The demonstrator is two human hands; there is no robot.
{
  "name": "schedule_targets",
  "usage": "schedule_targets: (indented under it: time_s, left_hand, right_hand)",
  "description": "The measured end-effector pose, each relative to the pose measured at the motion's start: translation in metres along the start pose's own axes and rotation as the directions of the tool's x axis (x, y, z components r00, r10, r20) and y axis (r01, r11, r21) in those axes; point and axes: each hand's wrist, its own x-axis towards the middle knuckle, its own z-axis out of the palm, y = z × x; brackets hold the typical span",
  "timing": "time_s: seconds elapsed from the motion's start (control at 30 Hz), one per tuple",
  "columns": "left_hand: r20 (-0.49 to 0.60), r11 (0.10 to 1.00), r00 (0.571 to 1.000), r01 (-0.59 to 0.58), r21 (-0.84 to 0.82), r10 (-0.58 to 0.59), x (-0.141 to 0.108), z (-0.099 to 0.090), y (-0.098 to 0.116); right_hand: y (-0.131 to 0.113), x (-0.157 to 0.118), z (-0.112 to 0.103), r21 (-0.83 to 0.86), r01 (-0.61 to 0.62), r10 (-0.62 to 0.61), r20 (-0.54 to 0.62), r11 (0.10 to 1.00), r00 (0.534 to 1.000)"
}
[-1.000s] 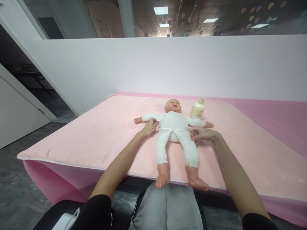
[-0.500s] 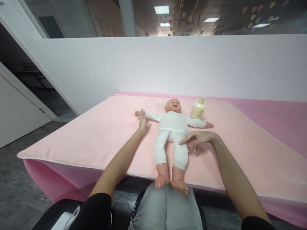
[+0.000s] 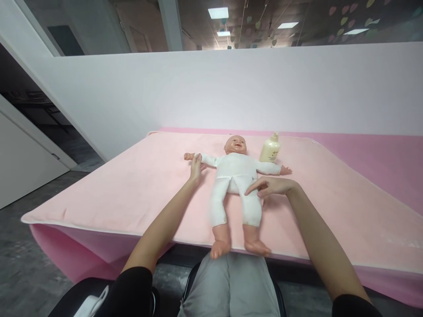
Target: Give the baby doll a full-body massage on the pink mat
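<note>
A baby doll (image 3: 236, 166) in a white cloth body lies on its back, head away from me and feet at the table's near edge. My left hand (image 3: 196, 168) is closed around the doll's outstretched arm on the left, just above its small hand. At the thigh of the doll's right-side leg is my right hand (image 3: 268, 186). Its index finger lies across the top of the thigh, and the other fingers are curled at the outer side, partly hidden. A pale yellow pump bottle (image 3: 270, 149) stands upright beside the doll's head, behind its right-side arm.
A pale pink mat (image 3: 132, 189) covers the table over a darker pink cloth (image 3: 380, 163). Behind it rises a white wall (image 3: 211, 92) with glass above. My legs (image 3: 228, 286) are under the near edge. A black chair (image 3: 77, 293) stands at lower left.
The doll's right-side leg has swung outward to the right, with my right hand at its thigh, so the feet are farther apart. My left hand stays at the arm. The view shifts slightly.
</note>
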Motion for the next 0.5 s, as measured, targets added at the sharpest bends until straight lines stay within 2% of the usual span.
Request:
schedule_targets:
  time_s: [0.1, 0.17, 0.23, 0.3, 0.37, 0.43, 0.5]
  left_hand:
    - [-0.075, 0.944, 0.964, 0.230, -0.239, -0.254, -0.001, 0.004, 0.007]
    - [-0.087, 0.918, 0.951, 0.261, -0.297, -0.298, -0.002, 0.006, 0.011]
    - [-0.112, 0.927, 0.953, 0.240, -0.289, -0.282, -0.004, 0.008, 0.013]
    - [-0.160, 0.969, 0.969, 0.158, -0.187, -0.189, -0.007, 0.009, 0.015]
    - [-0.179, 1.000, 0.984, 0.018, 0.005, -0.017, -0.011, 0.009, 0.018]
    - [-0.102, 0.968, 0.980, -0.150, 0.203, 0.173, -0.015, 0.011, 0.024]
    - [0.068, 0.887, 0.947, -0.319, 0.334, 0.315, -0.020, 0.013, 0.032]
  right_hand:
    - [0.008, -0.006, -0.010, -0.061, 0.071, -0.076, -0.095, 0.996, 0.993]
    - [0.010, -0.010, -0.014, -0.088, 0.084, -0.096, -0.140, 0.993, 0.985]
    - [0.010, -0.012, -0.015, -0.090, 0.094, -0.111, -0.196, 0.991, 0.974]
    - [0.008, -0.014, -0.013, -0.049, 0.118, -0.127, -0.270, 0.992, 0.954]
    - [0.005, -0.016, -0.011, 0.051, 0.141, -0.114, -0.353, 0.989, 0.929]
    - [0.001, -0.015, -0.010, 0.175, 0.159, -0.062, -0.459, 0.972, 0.886]
    - [0.000, -0.012, -0.009, 0.273, 0.188, 0.006, -0.580, 0.944, 0.814]
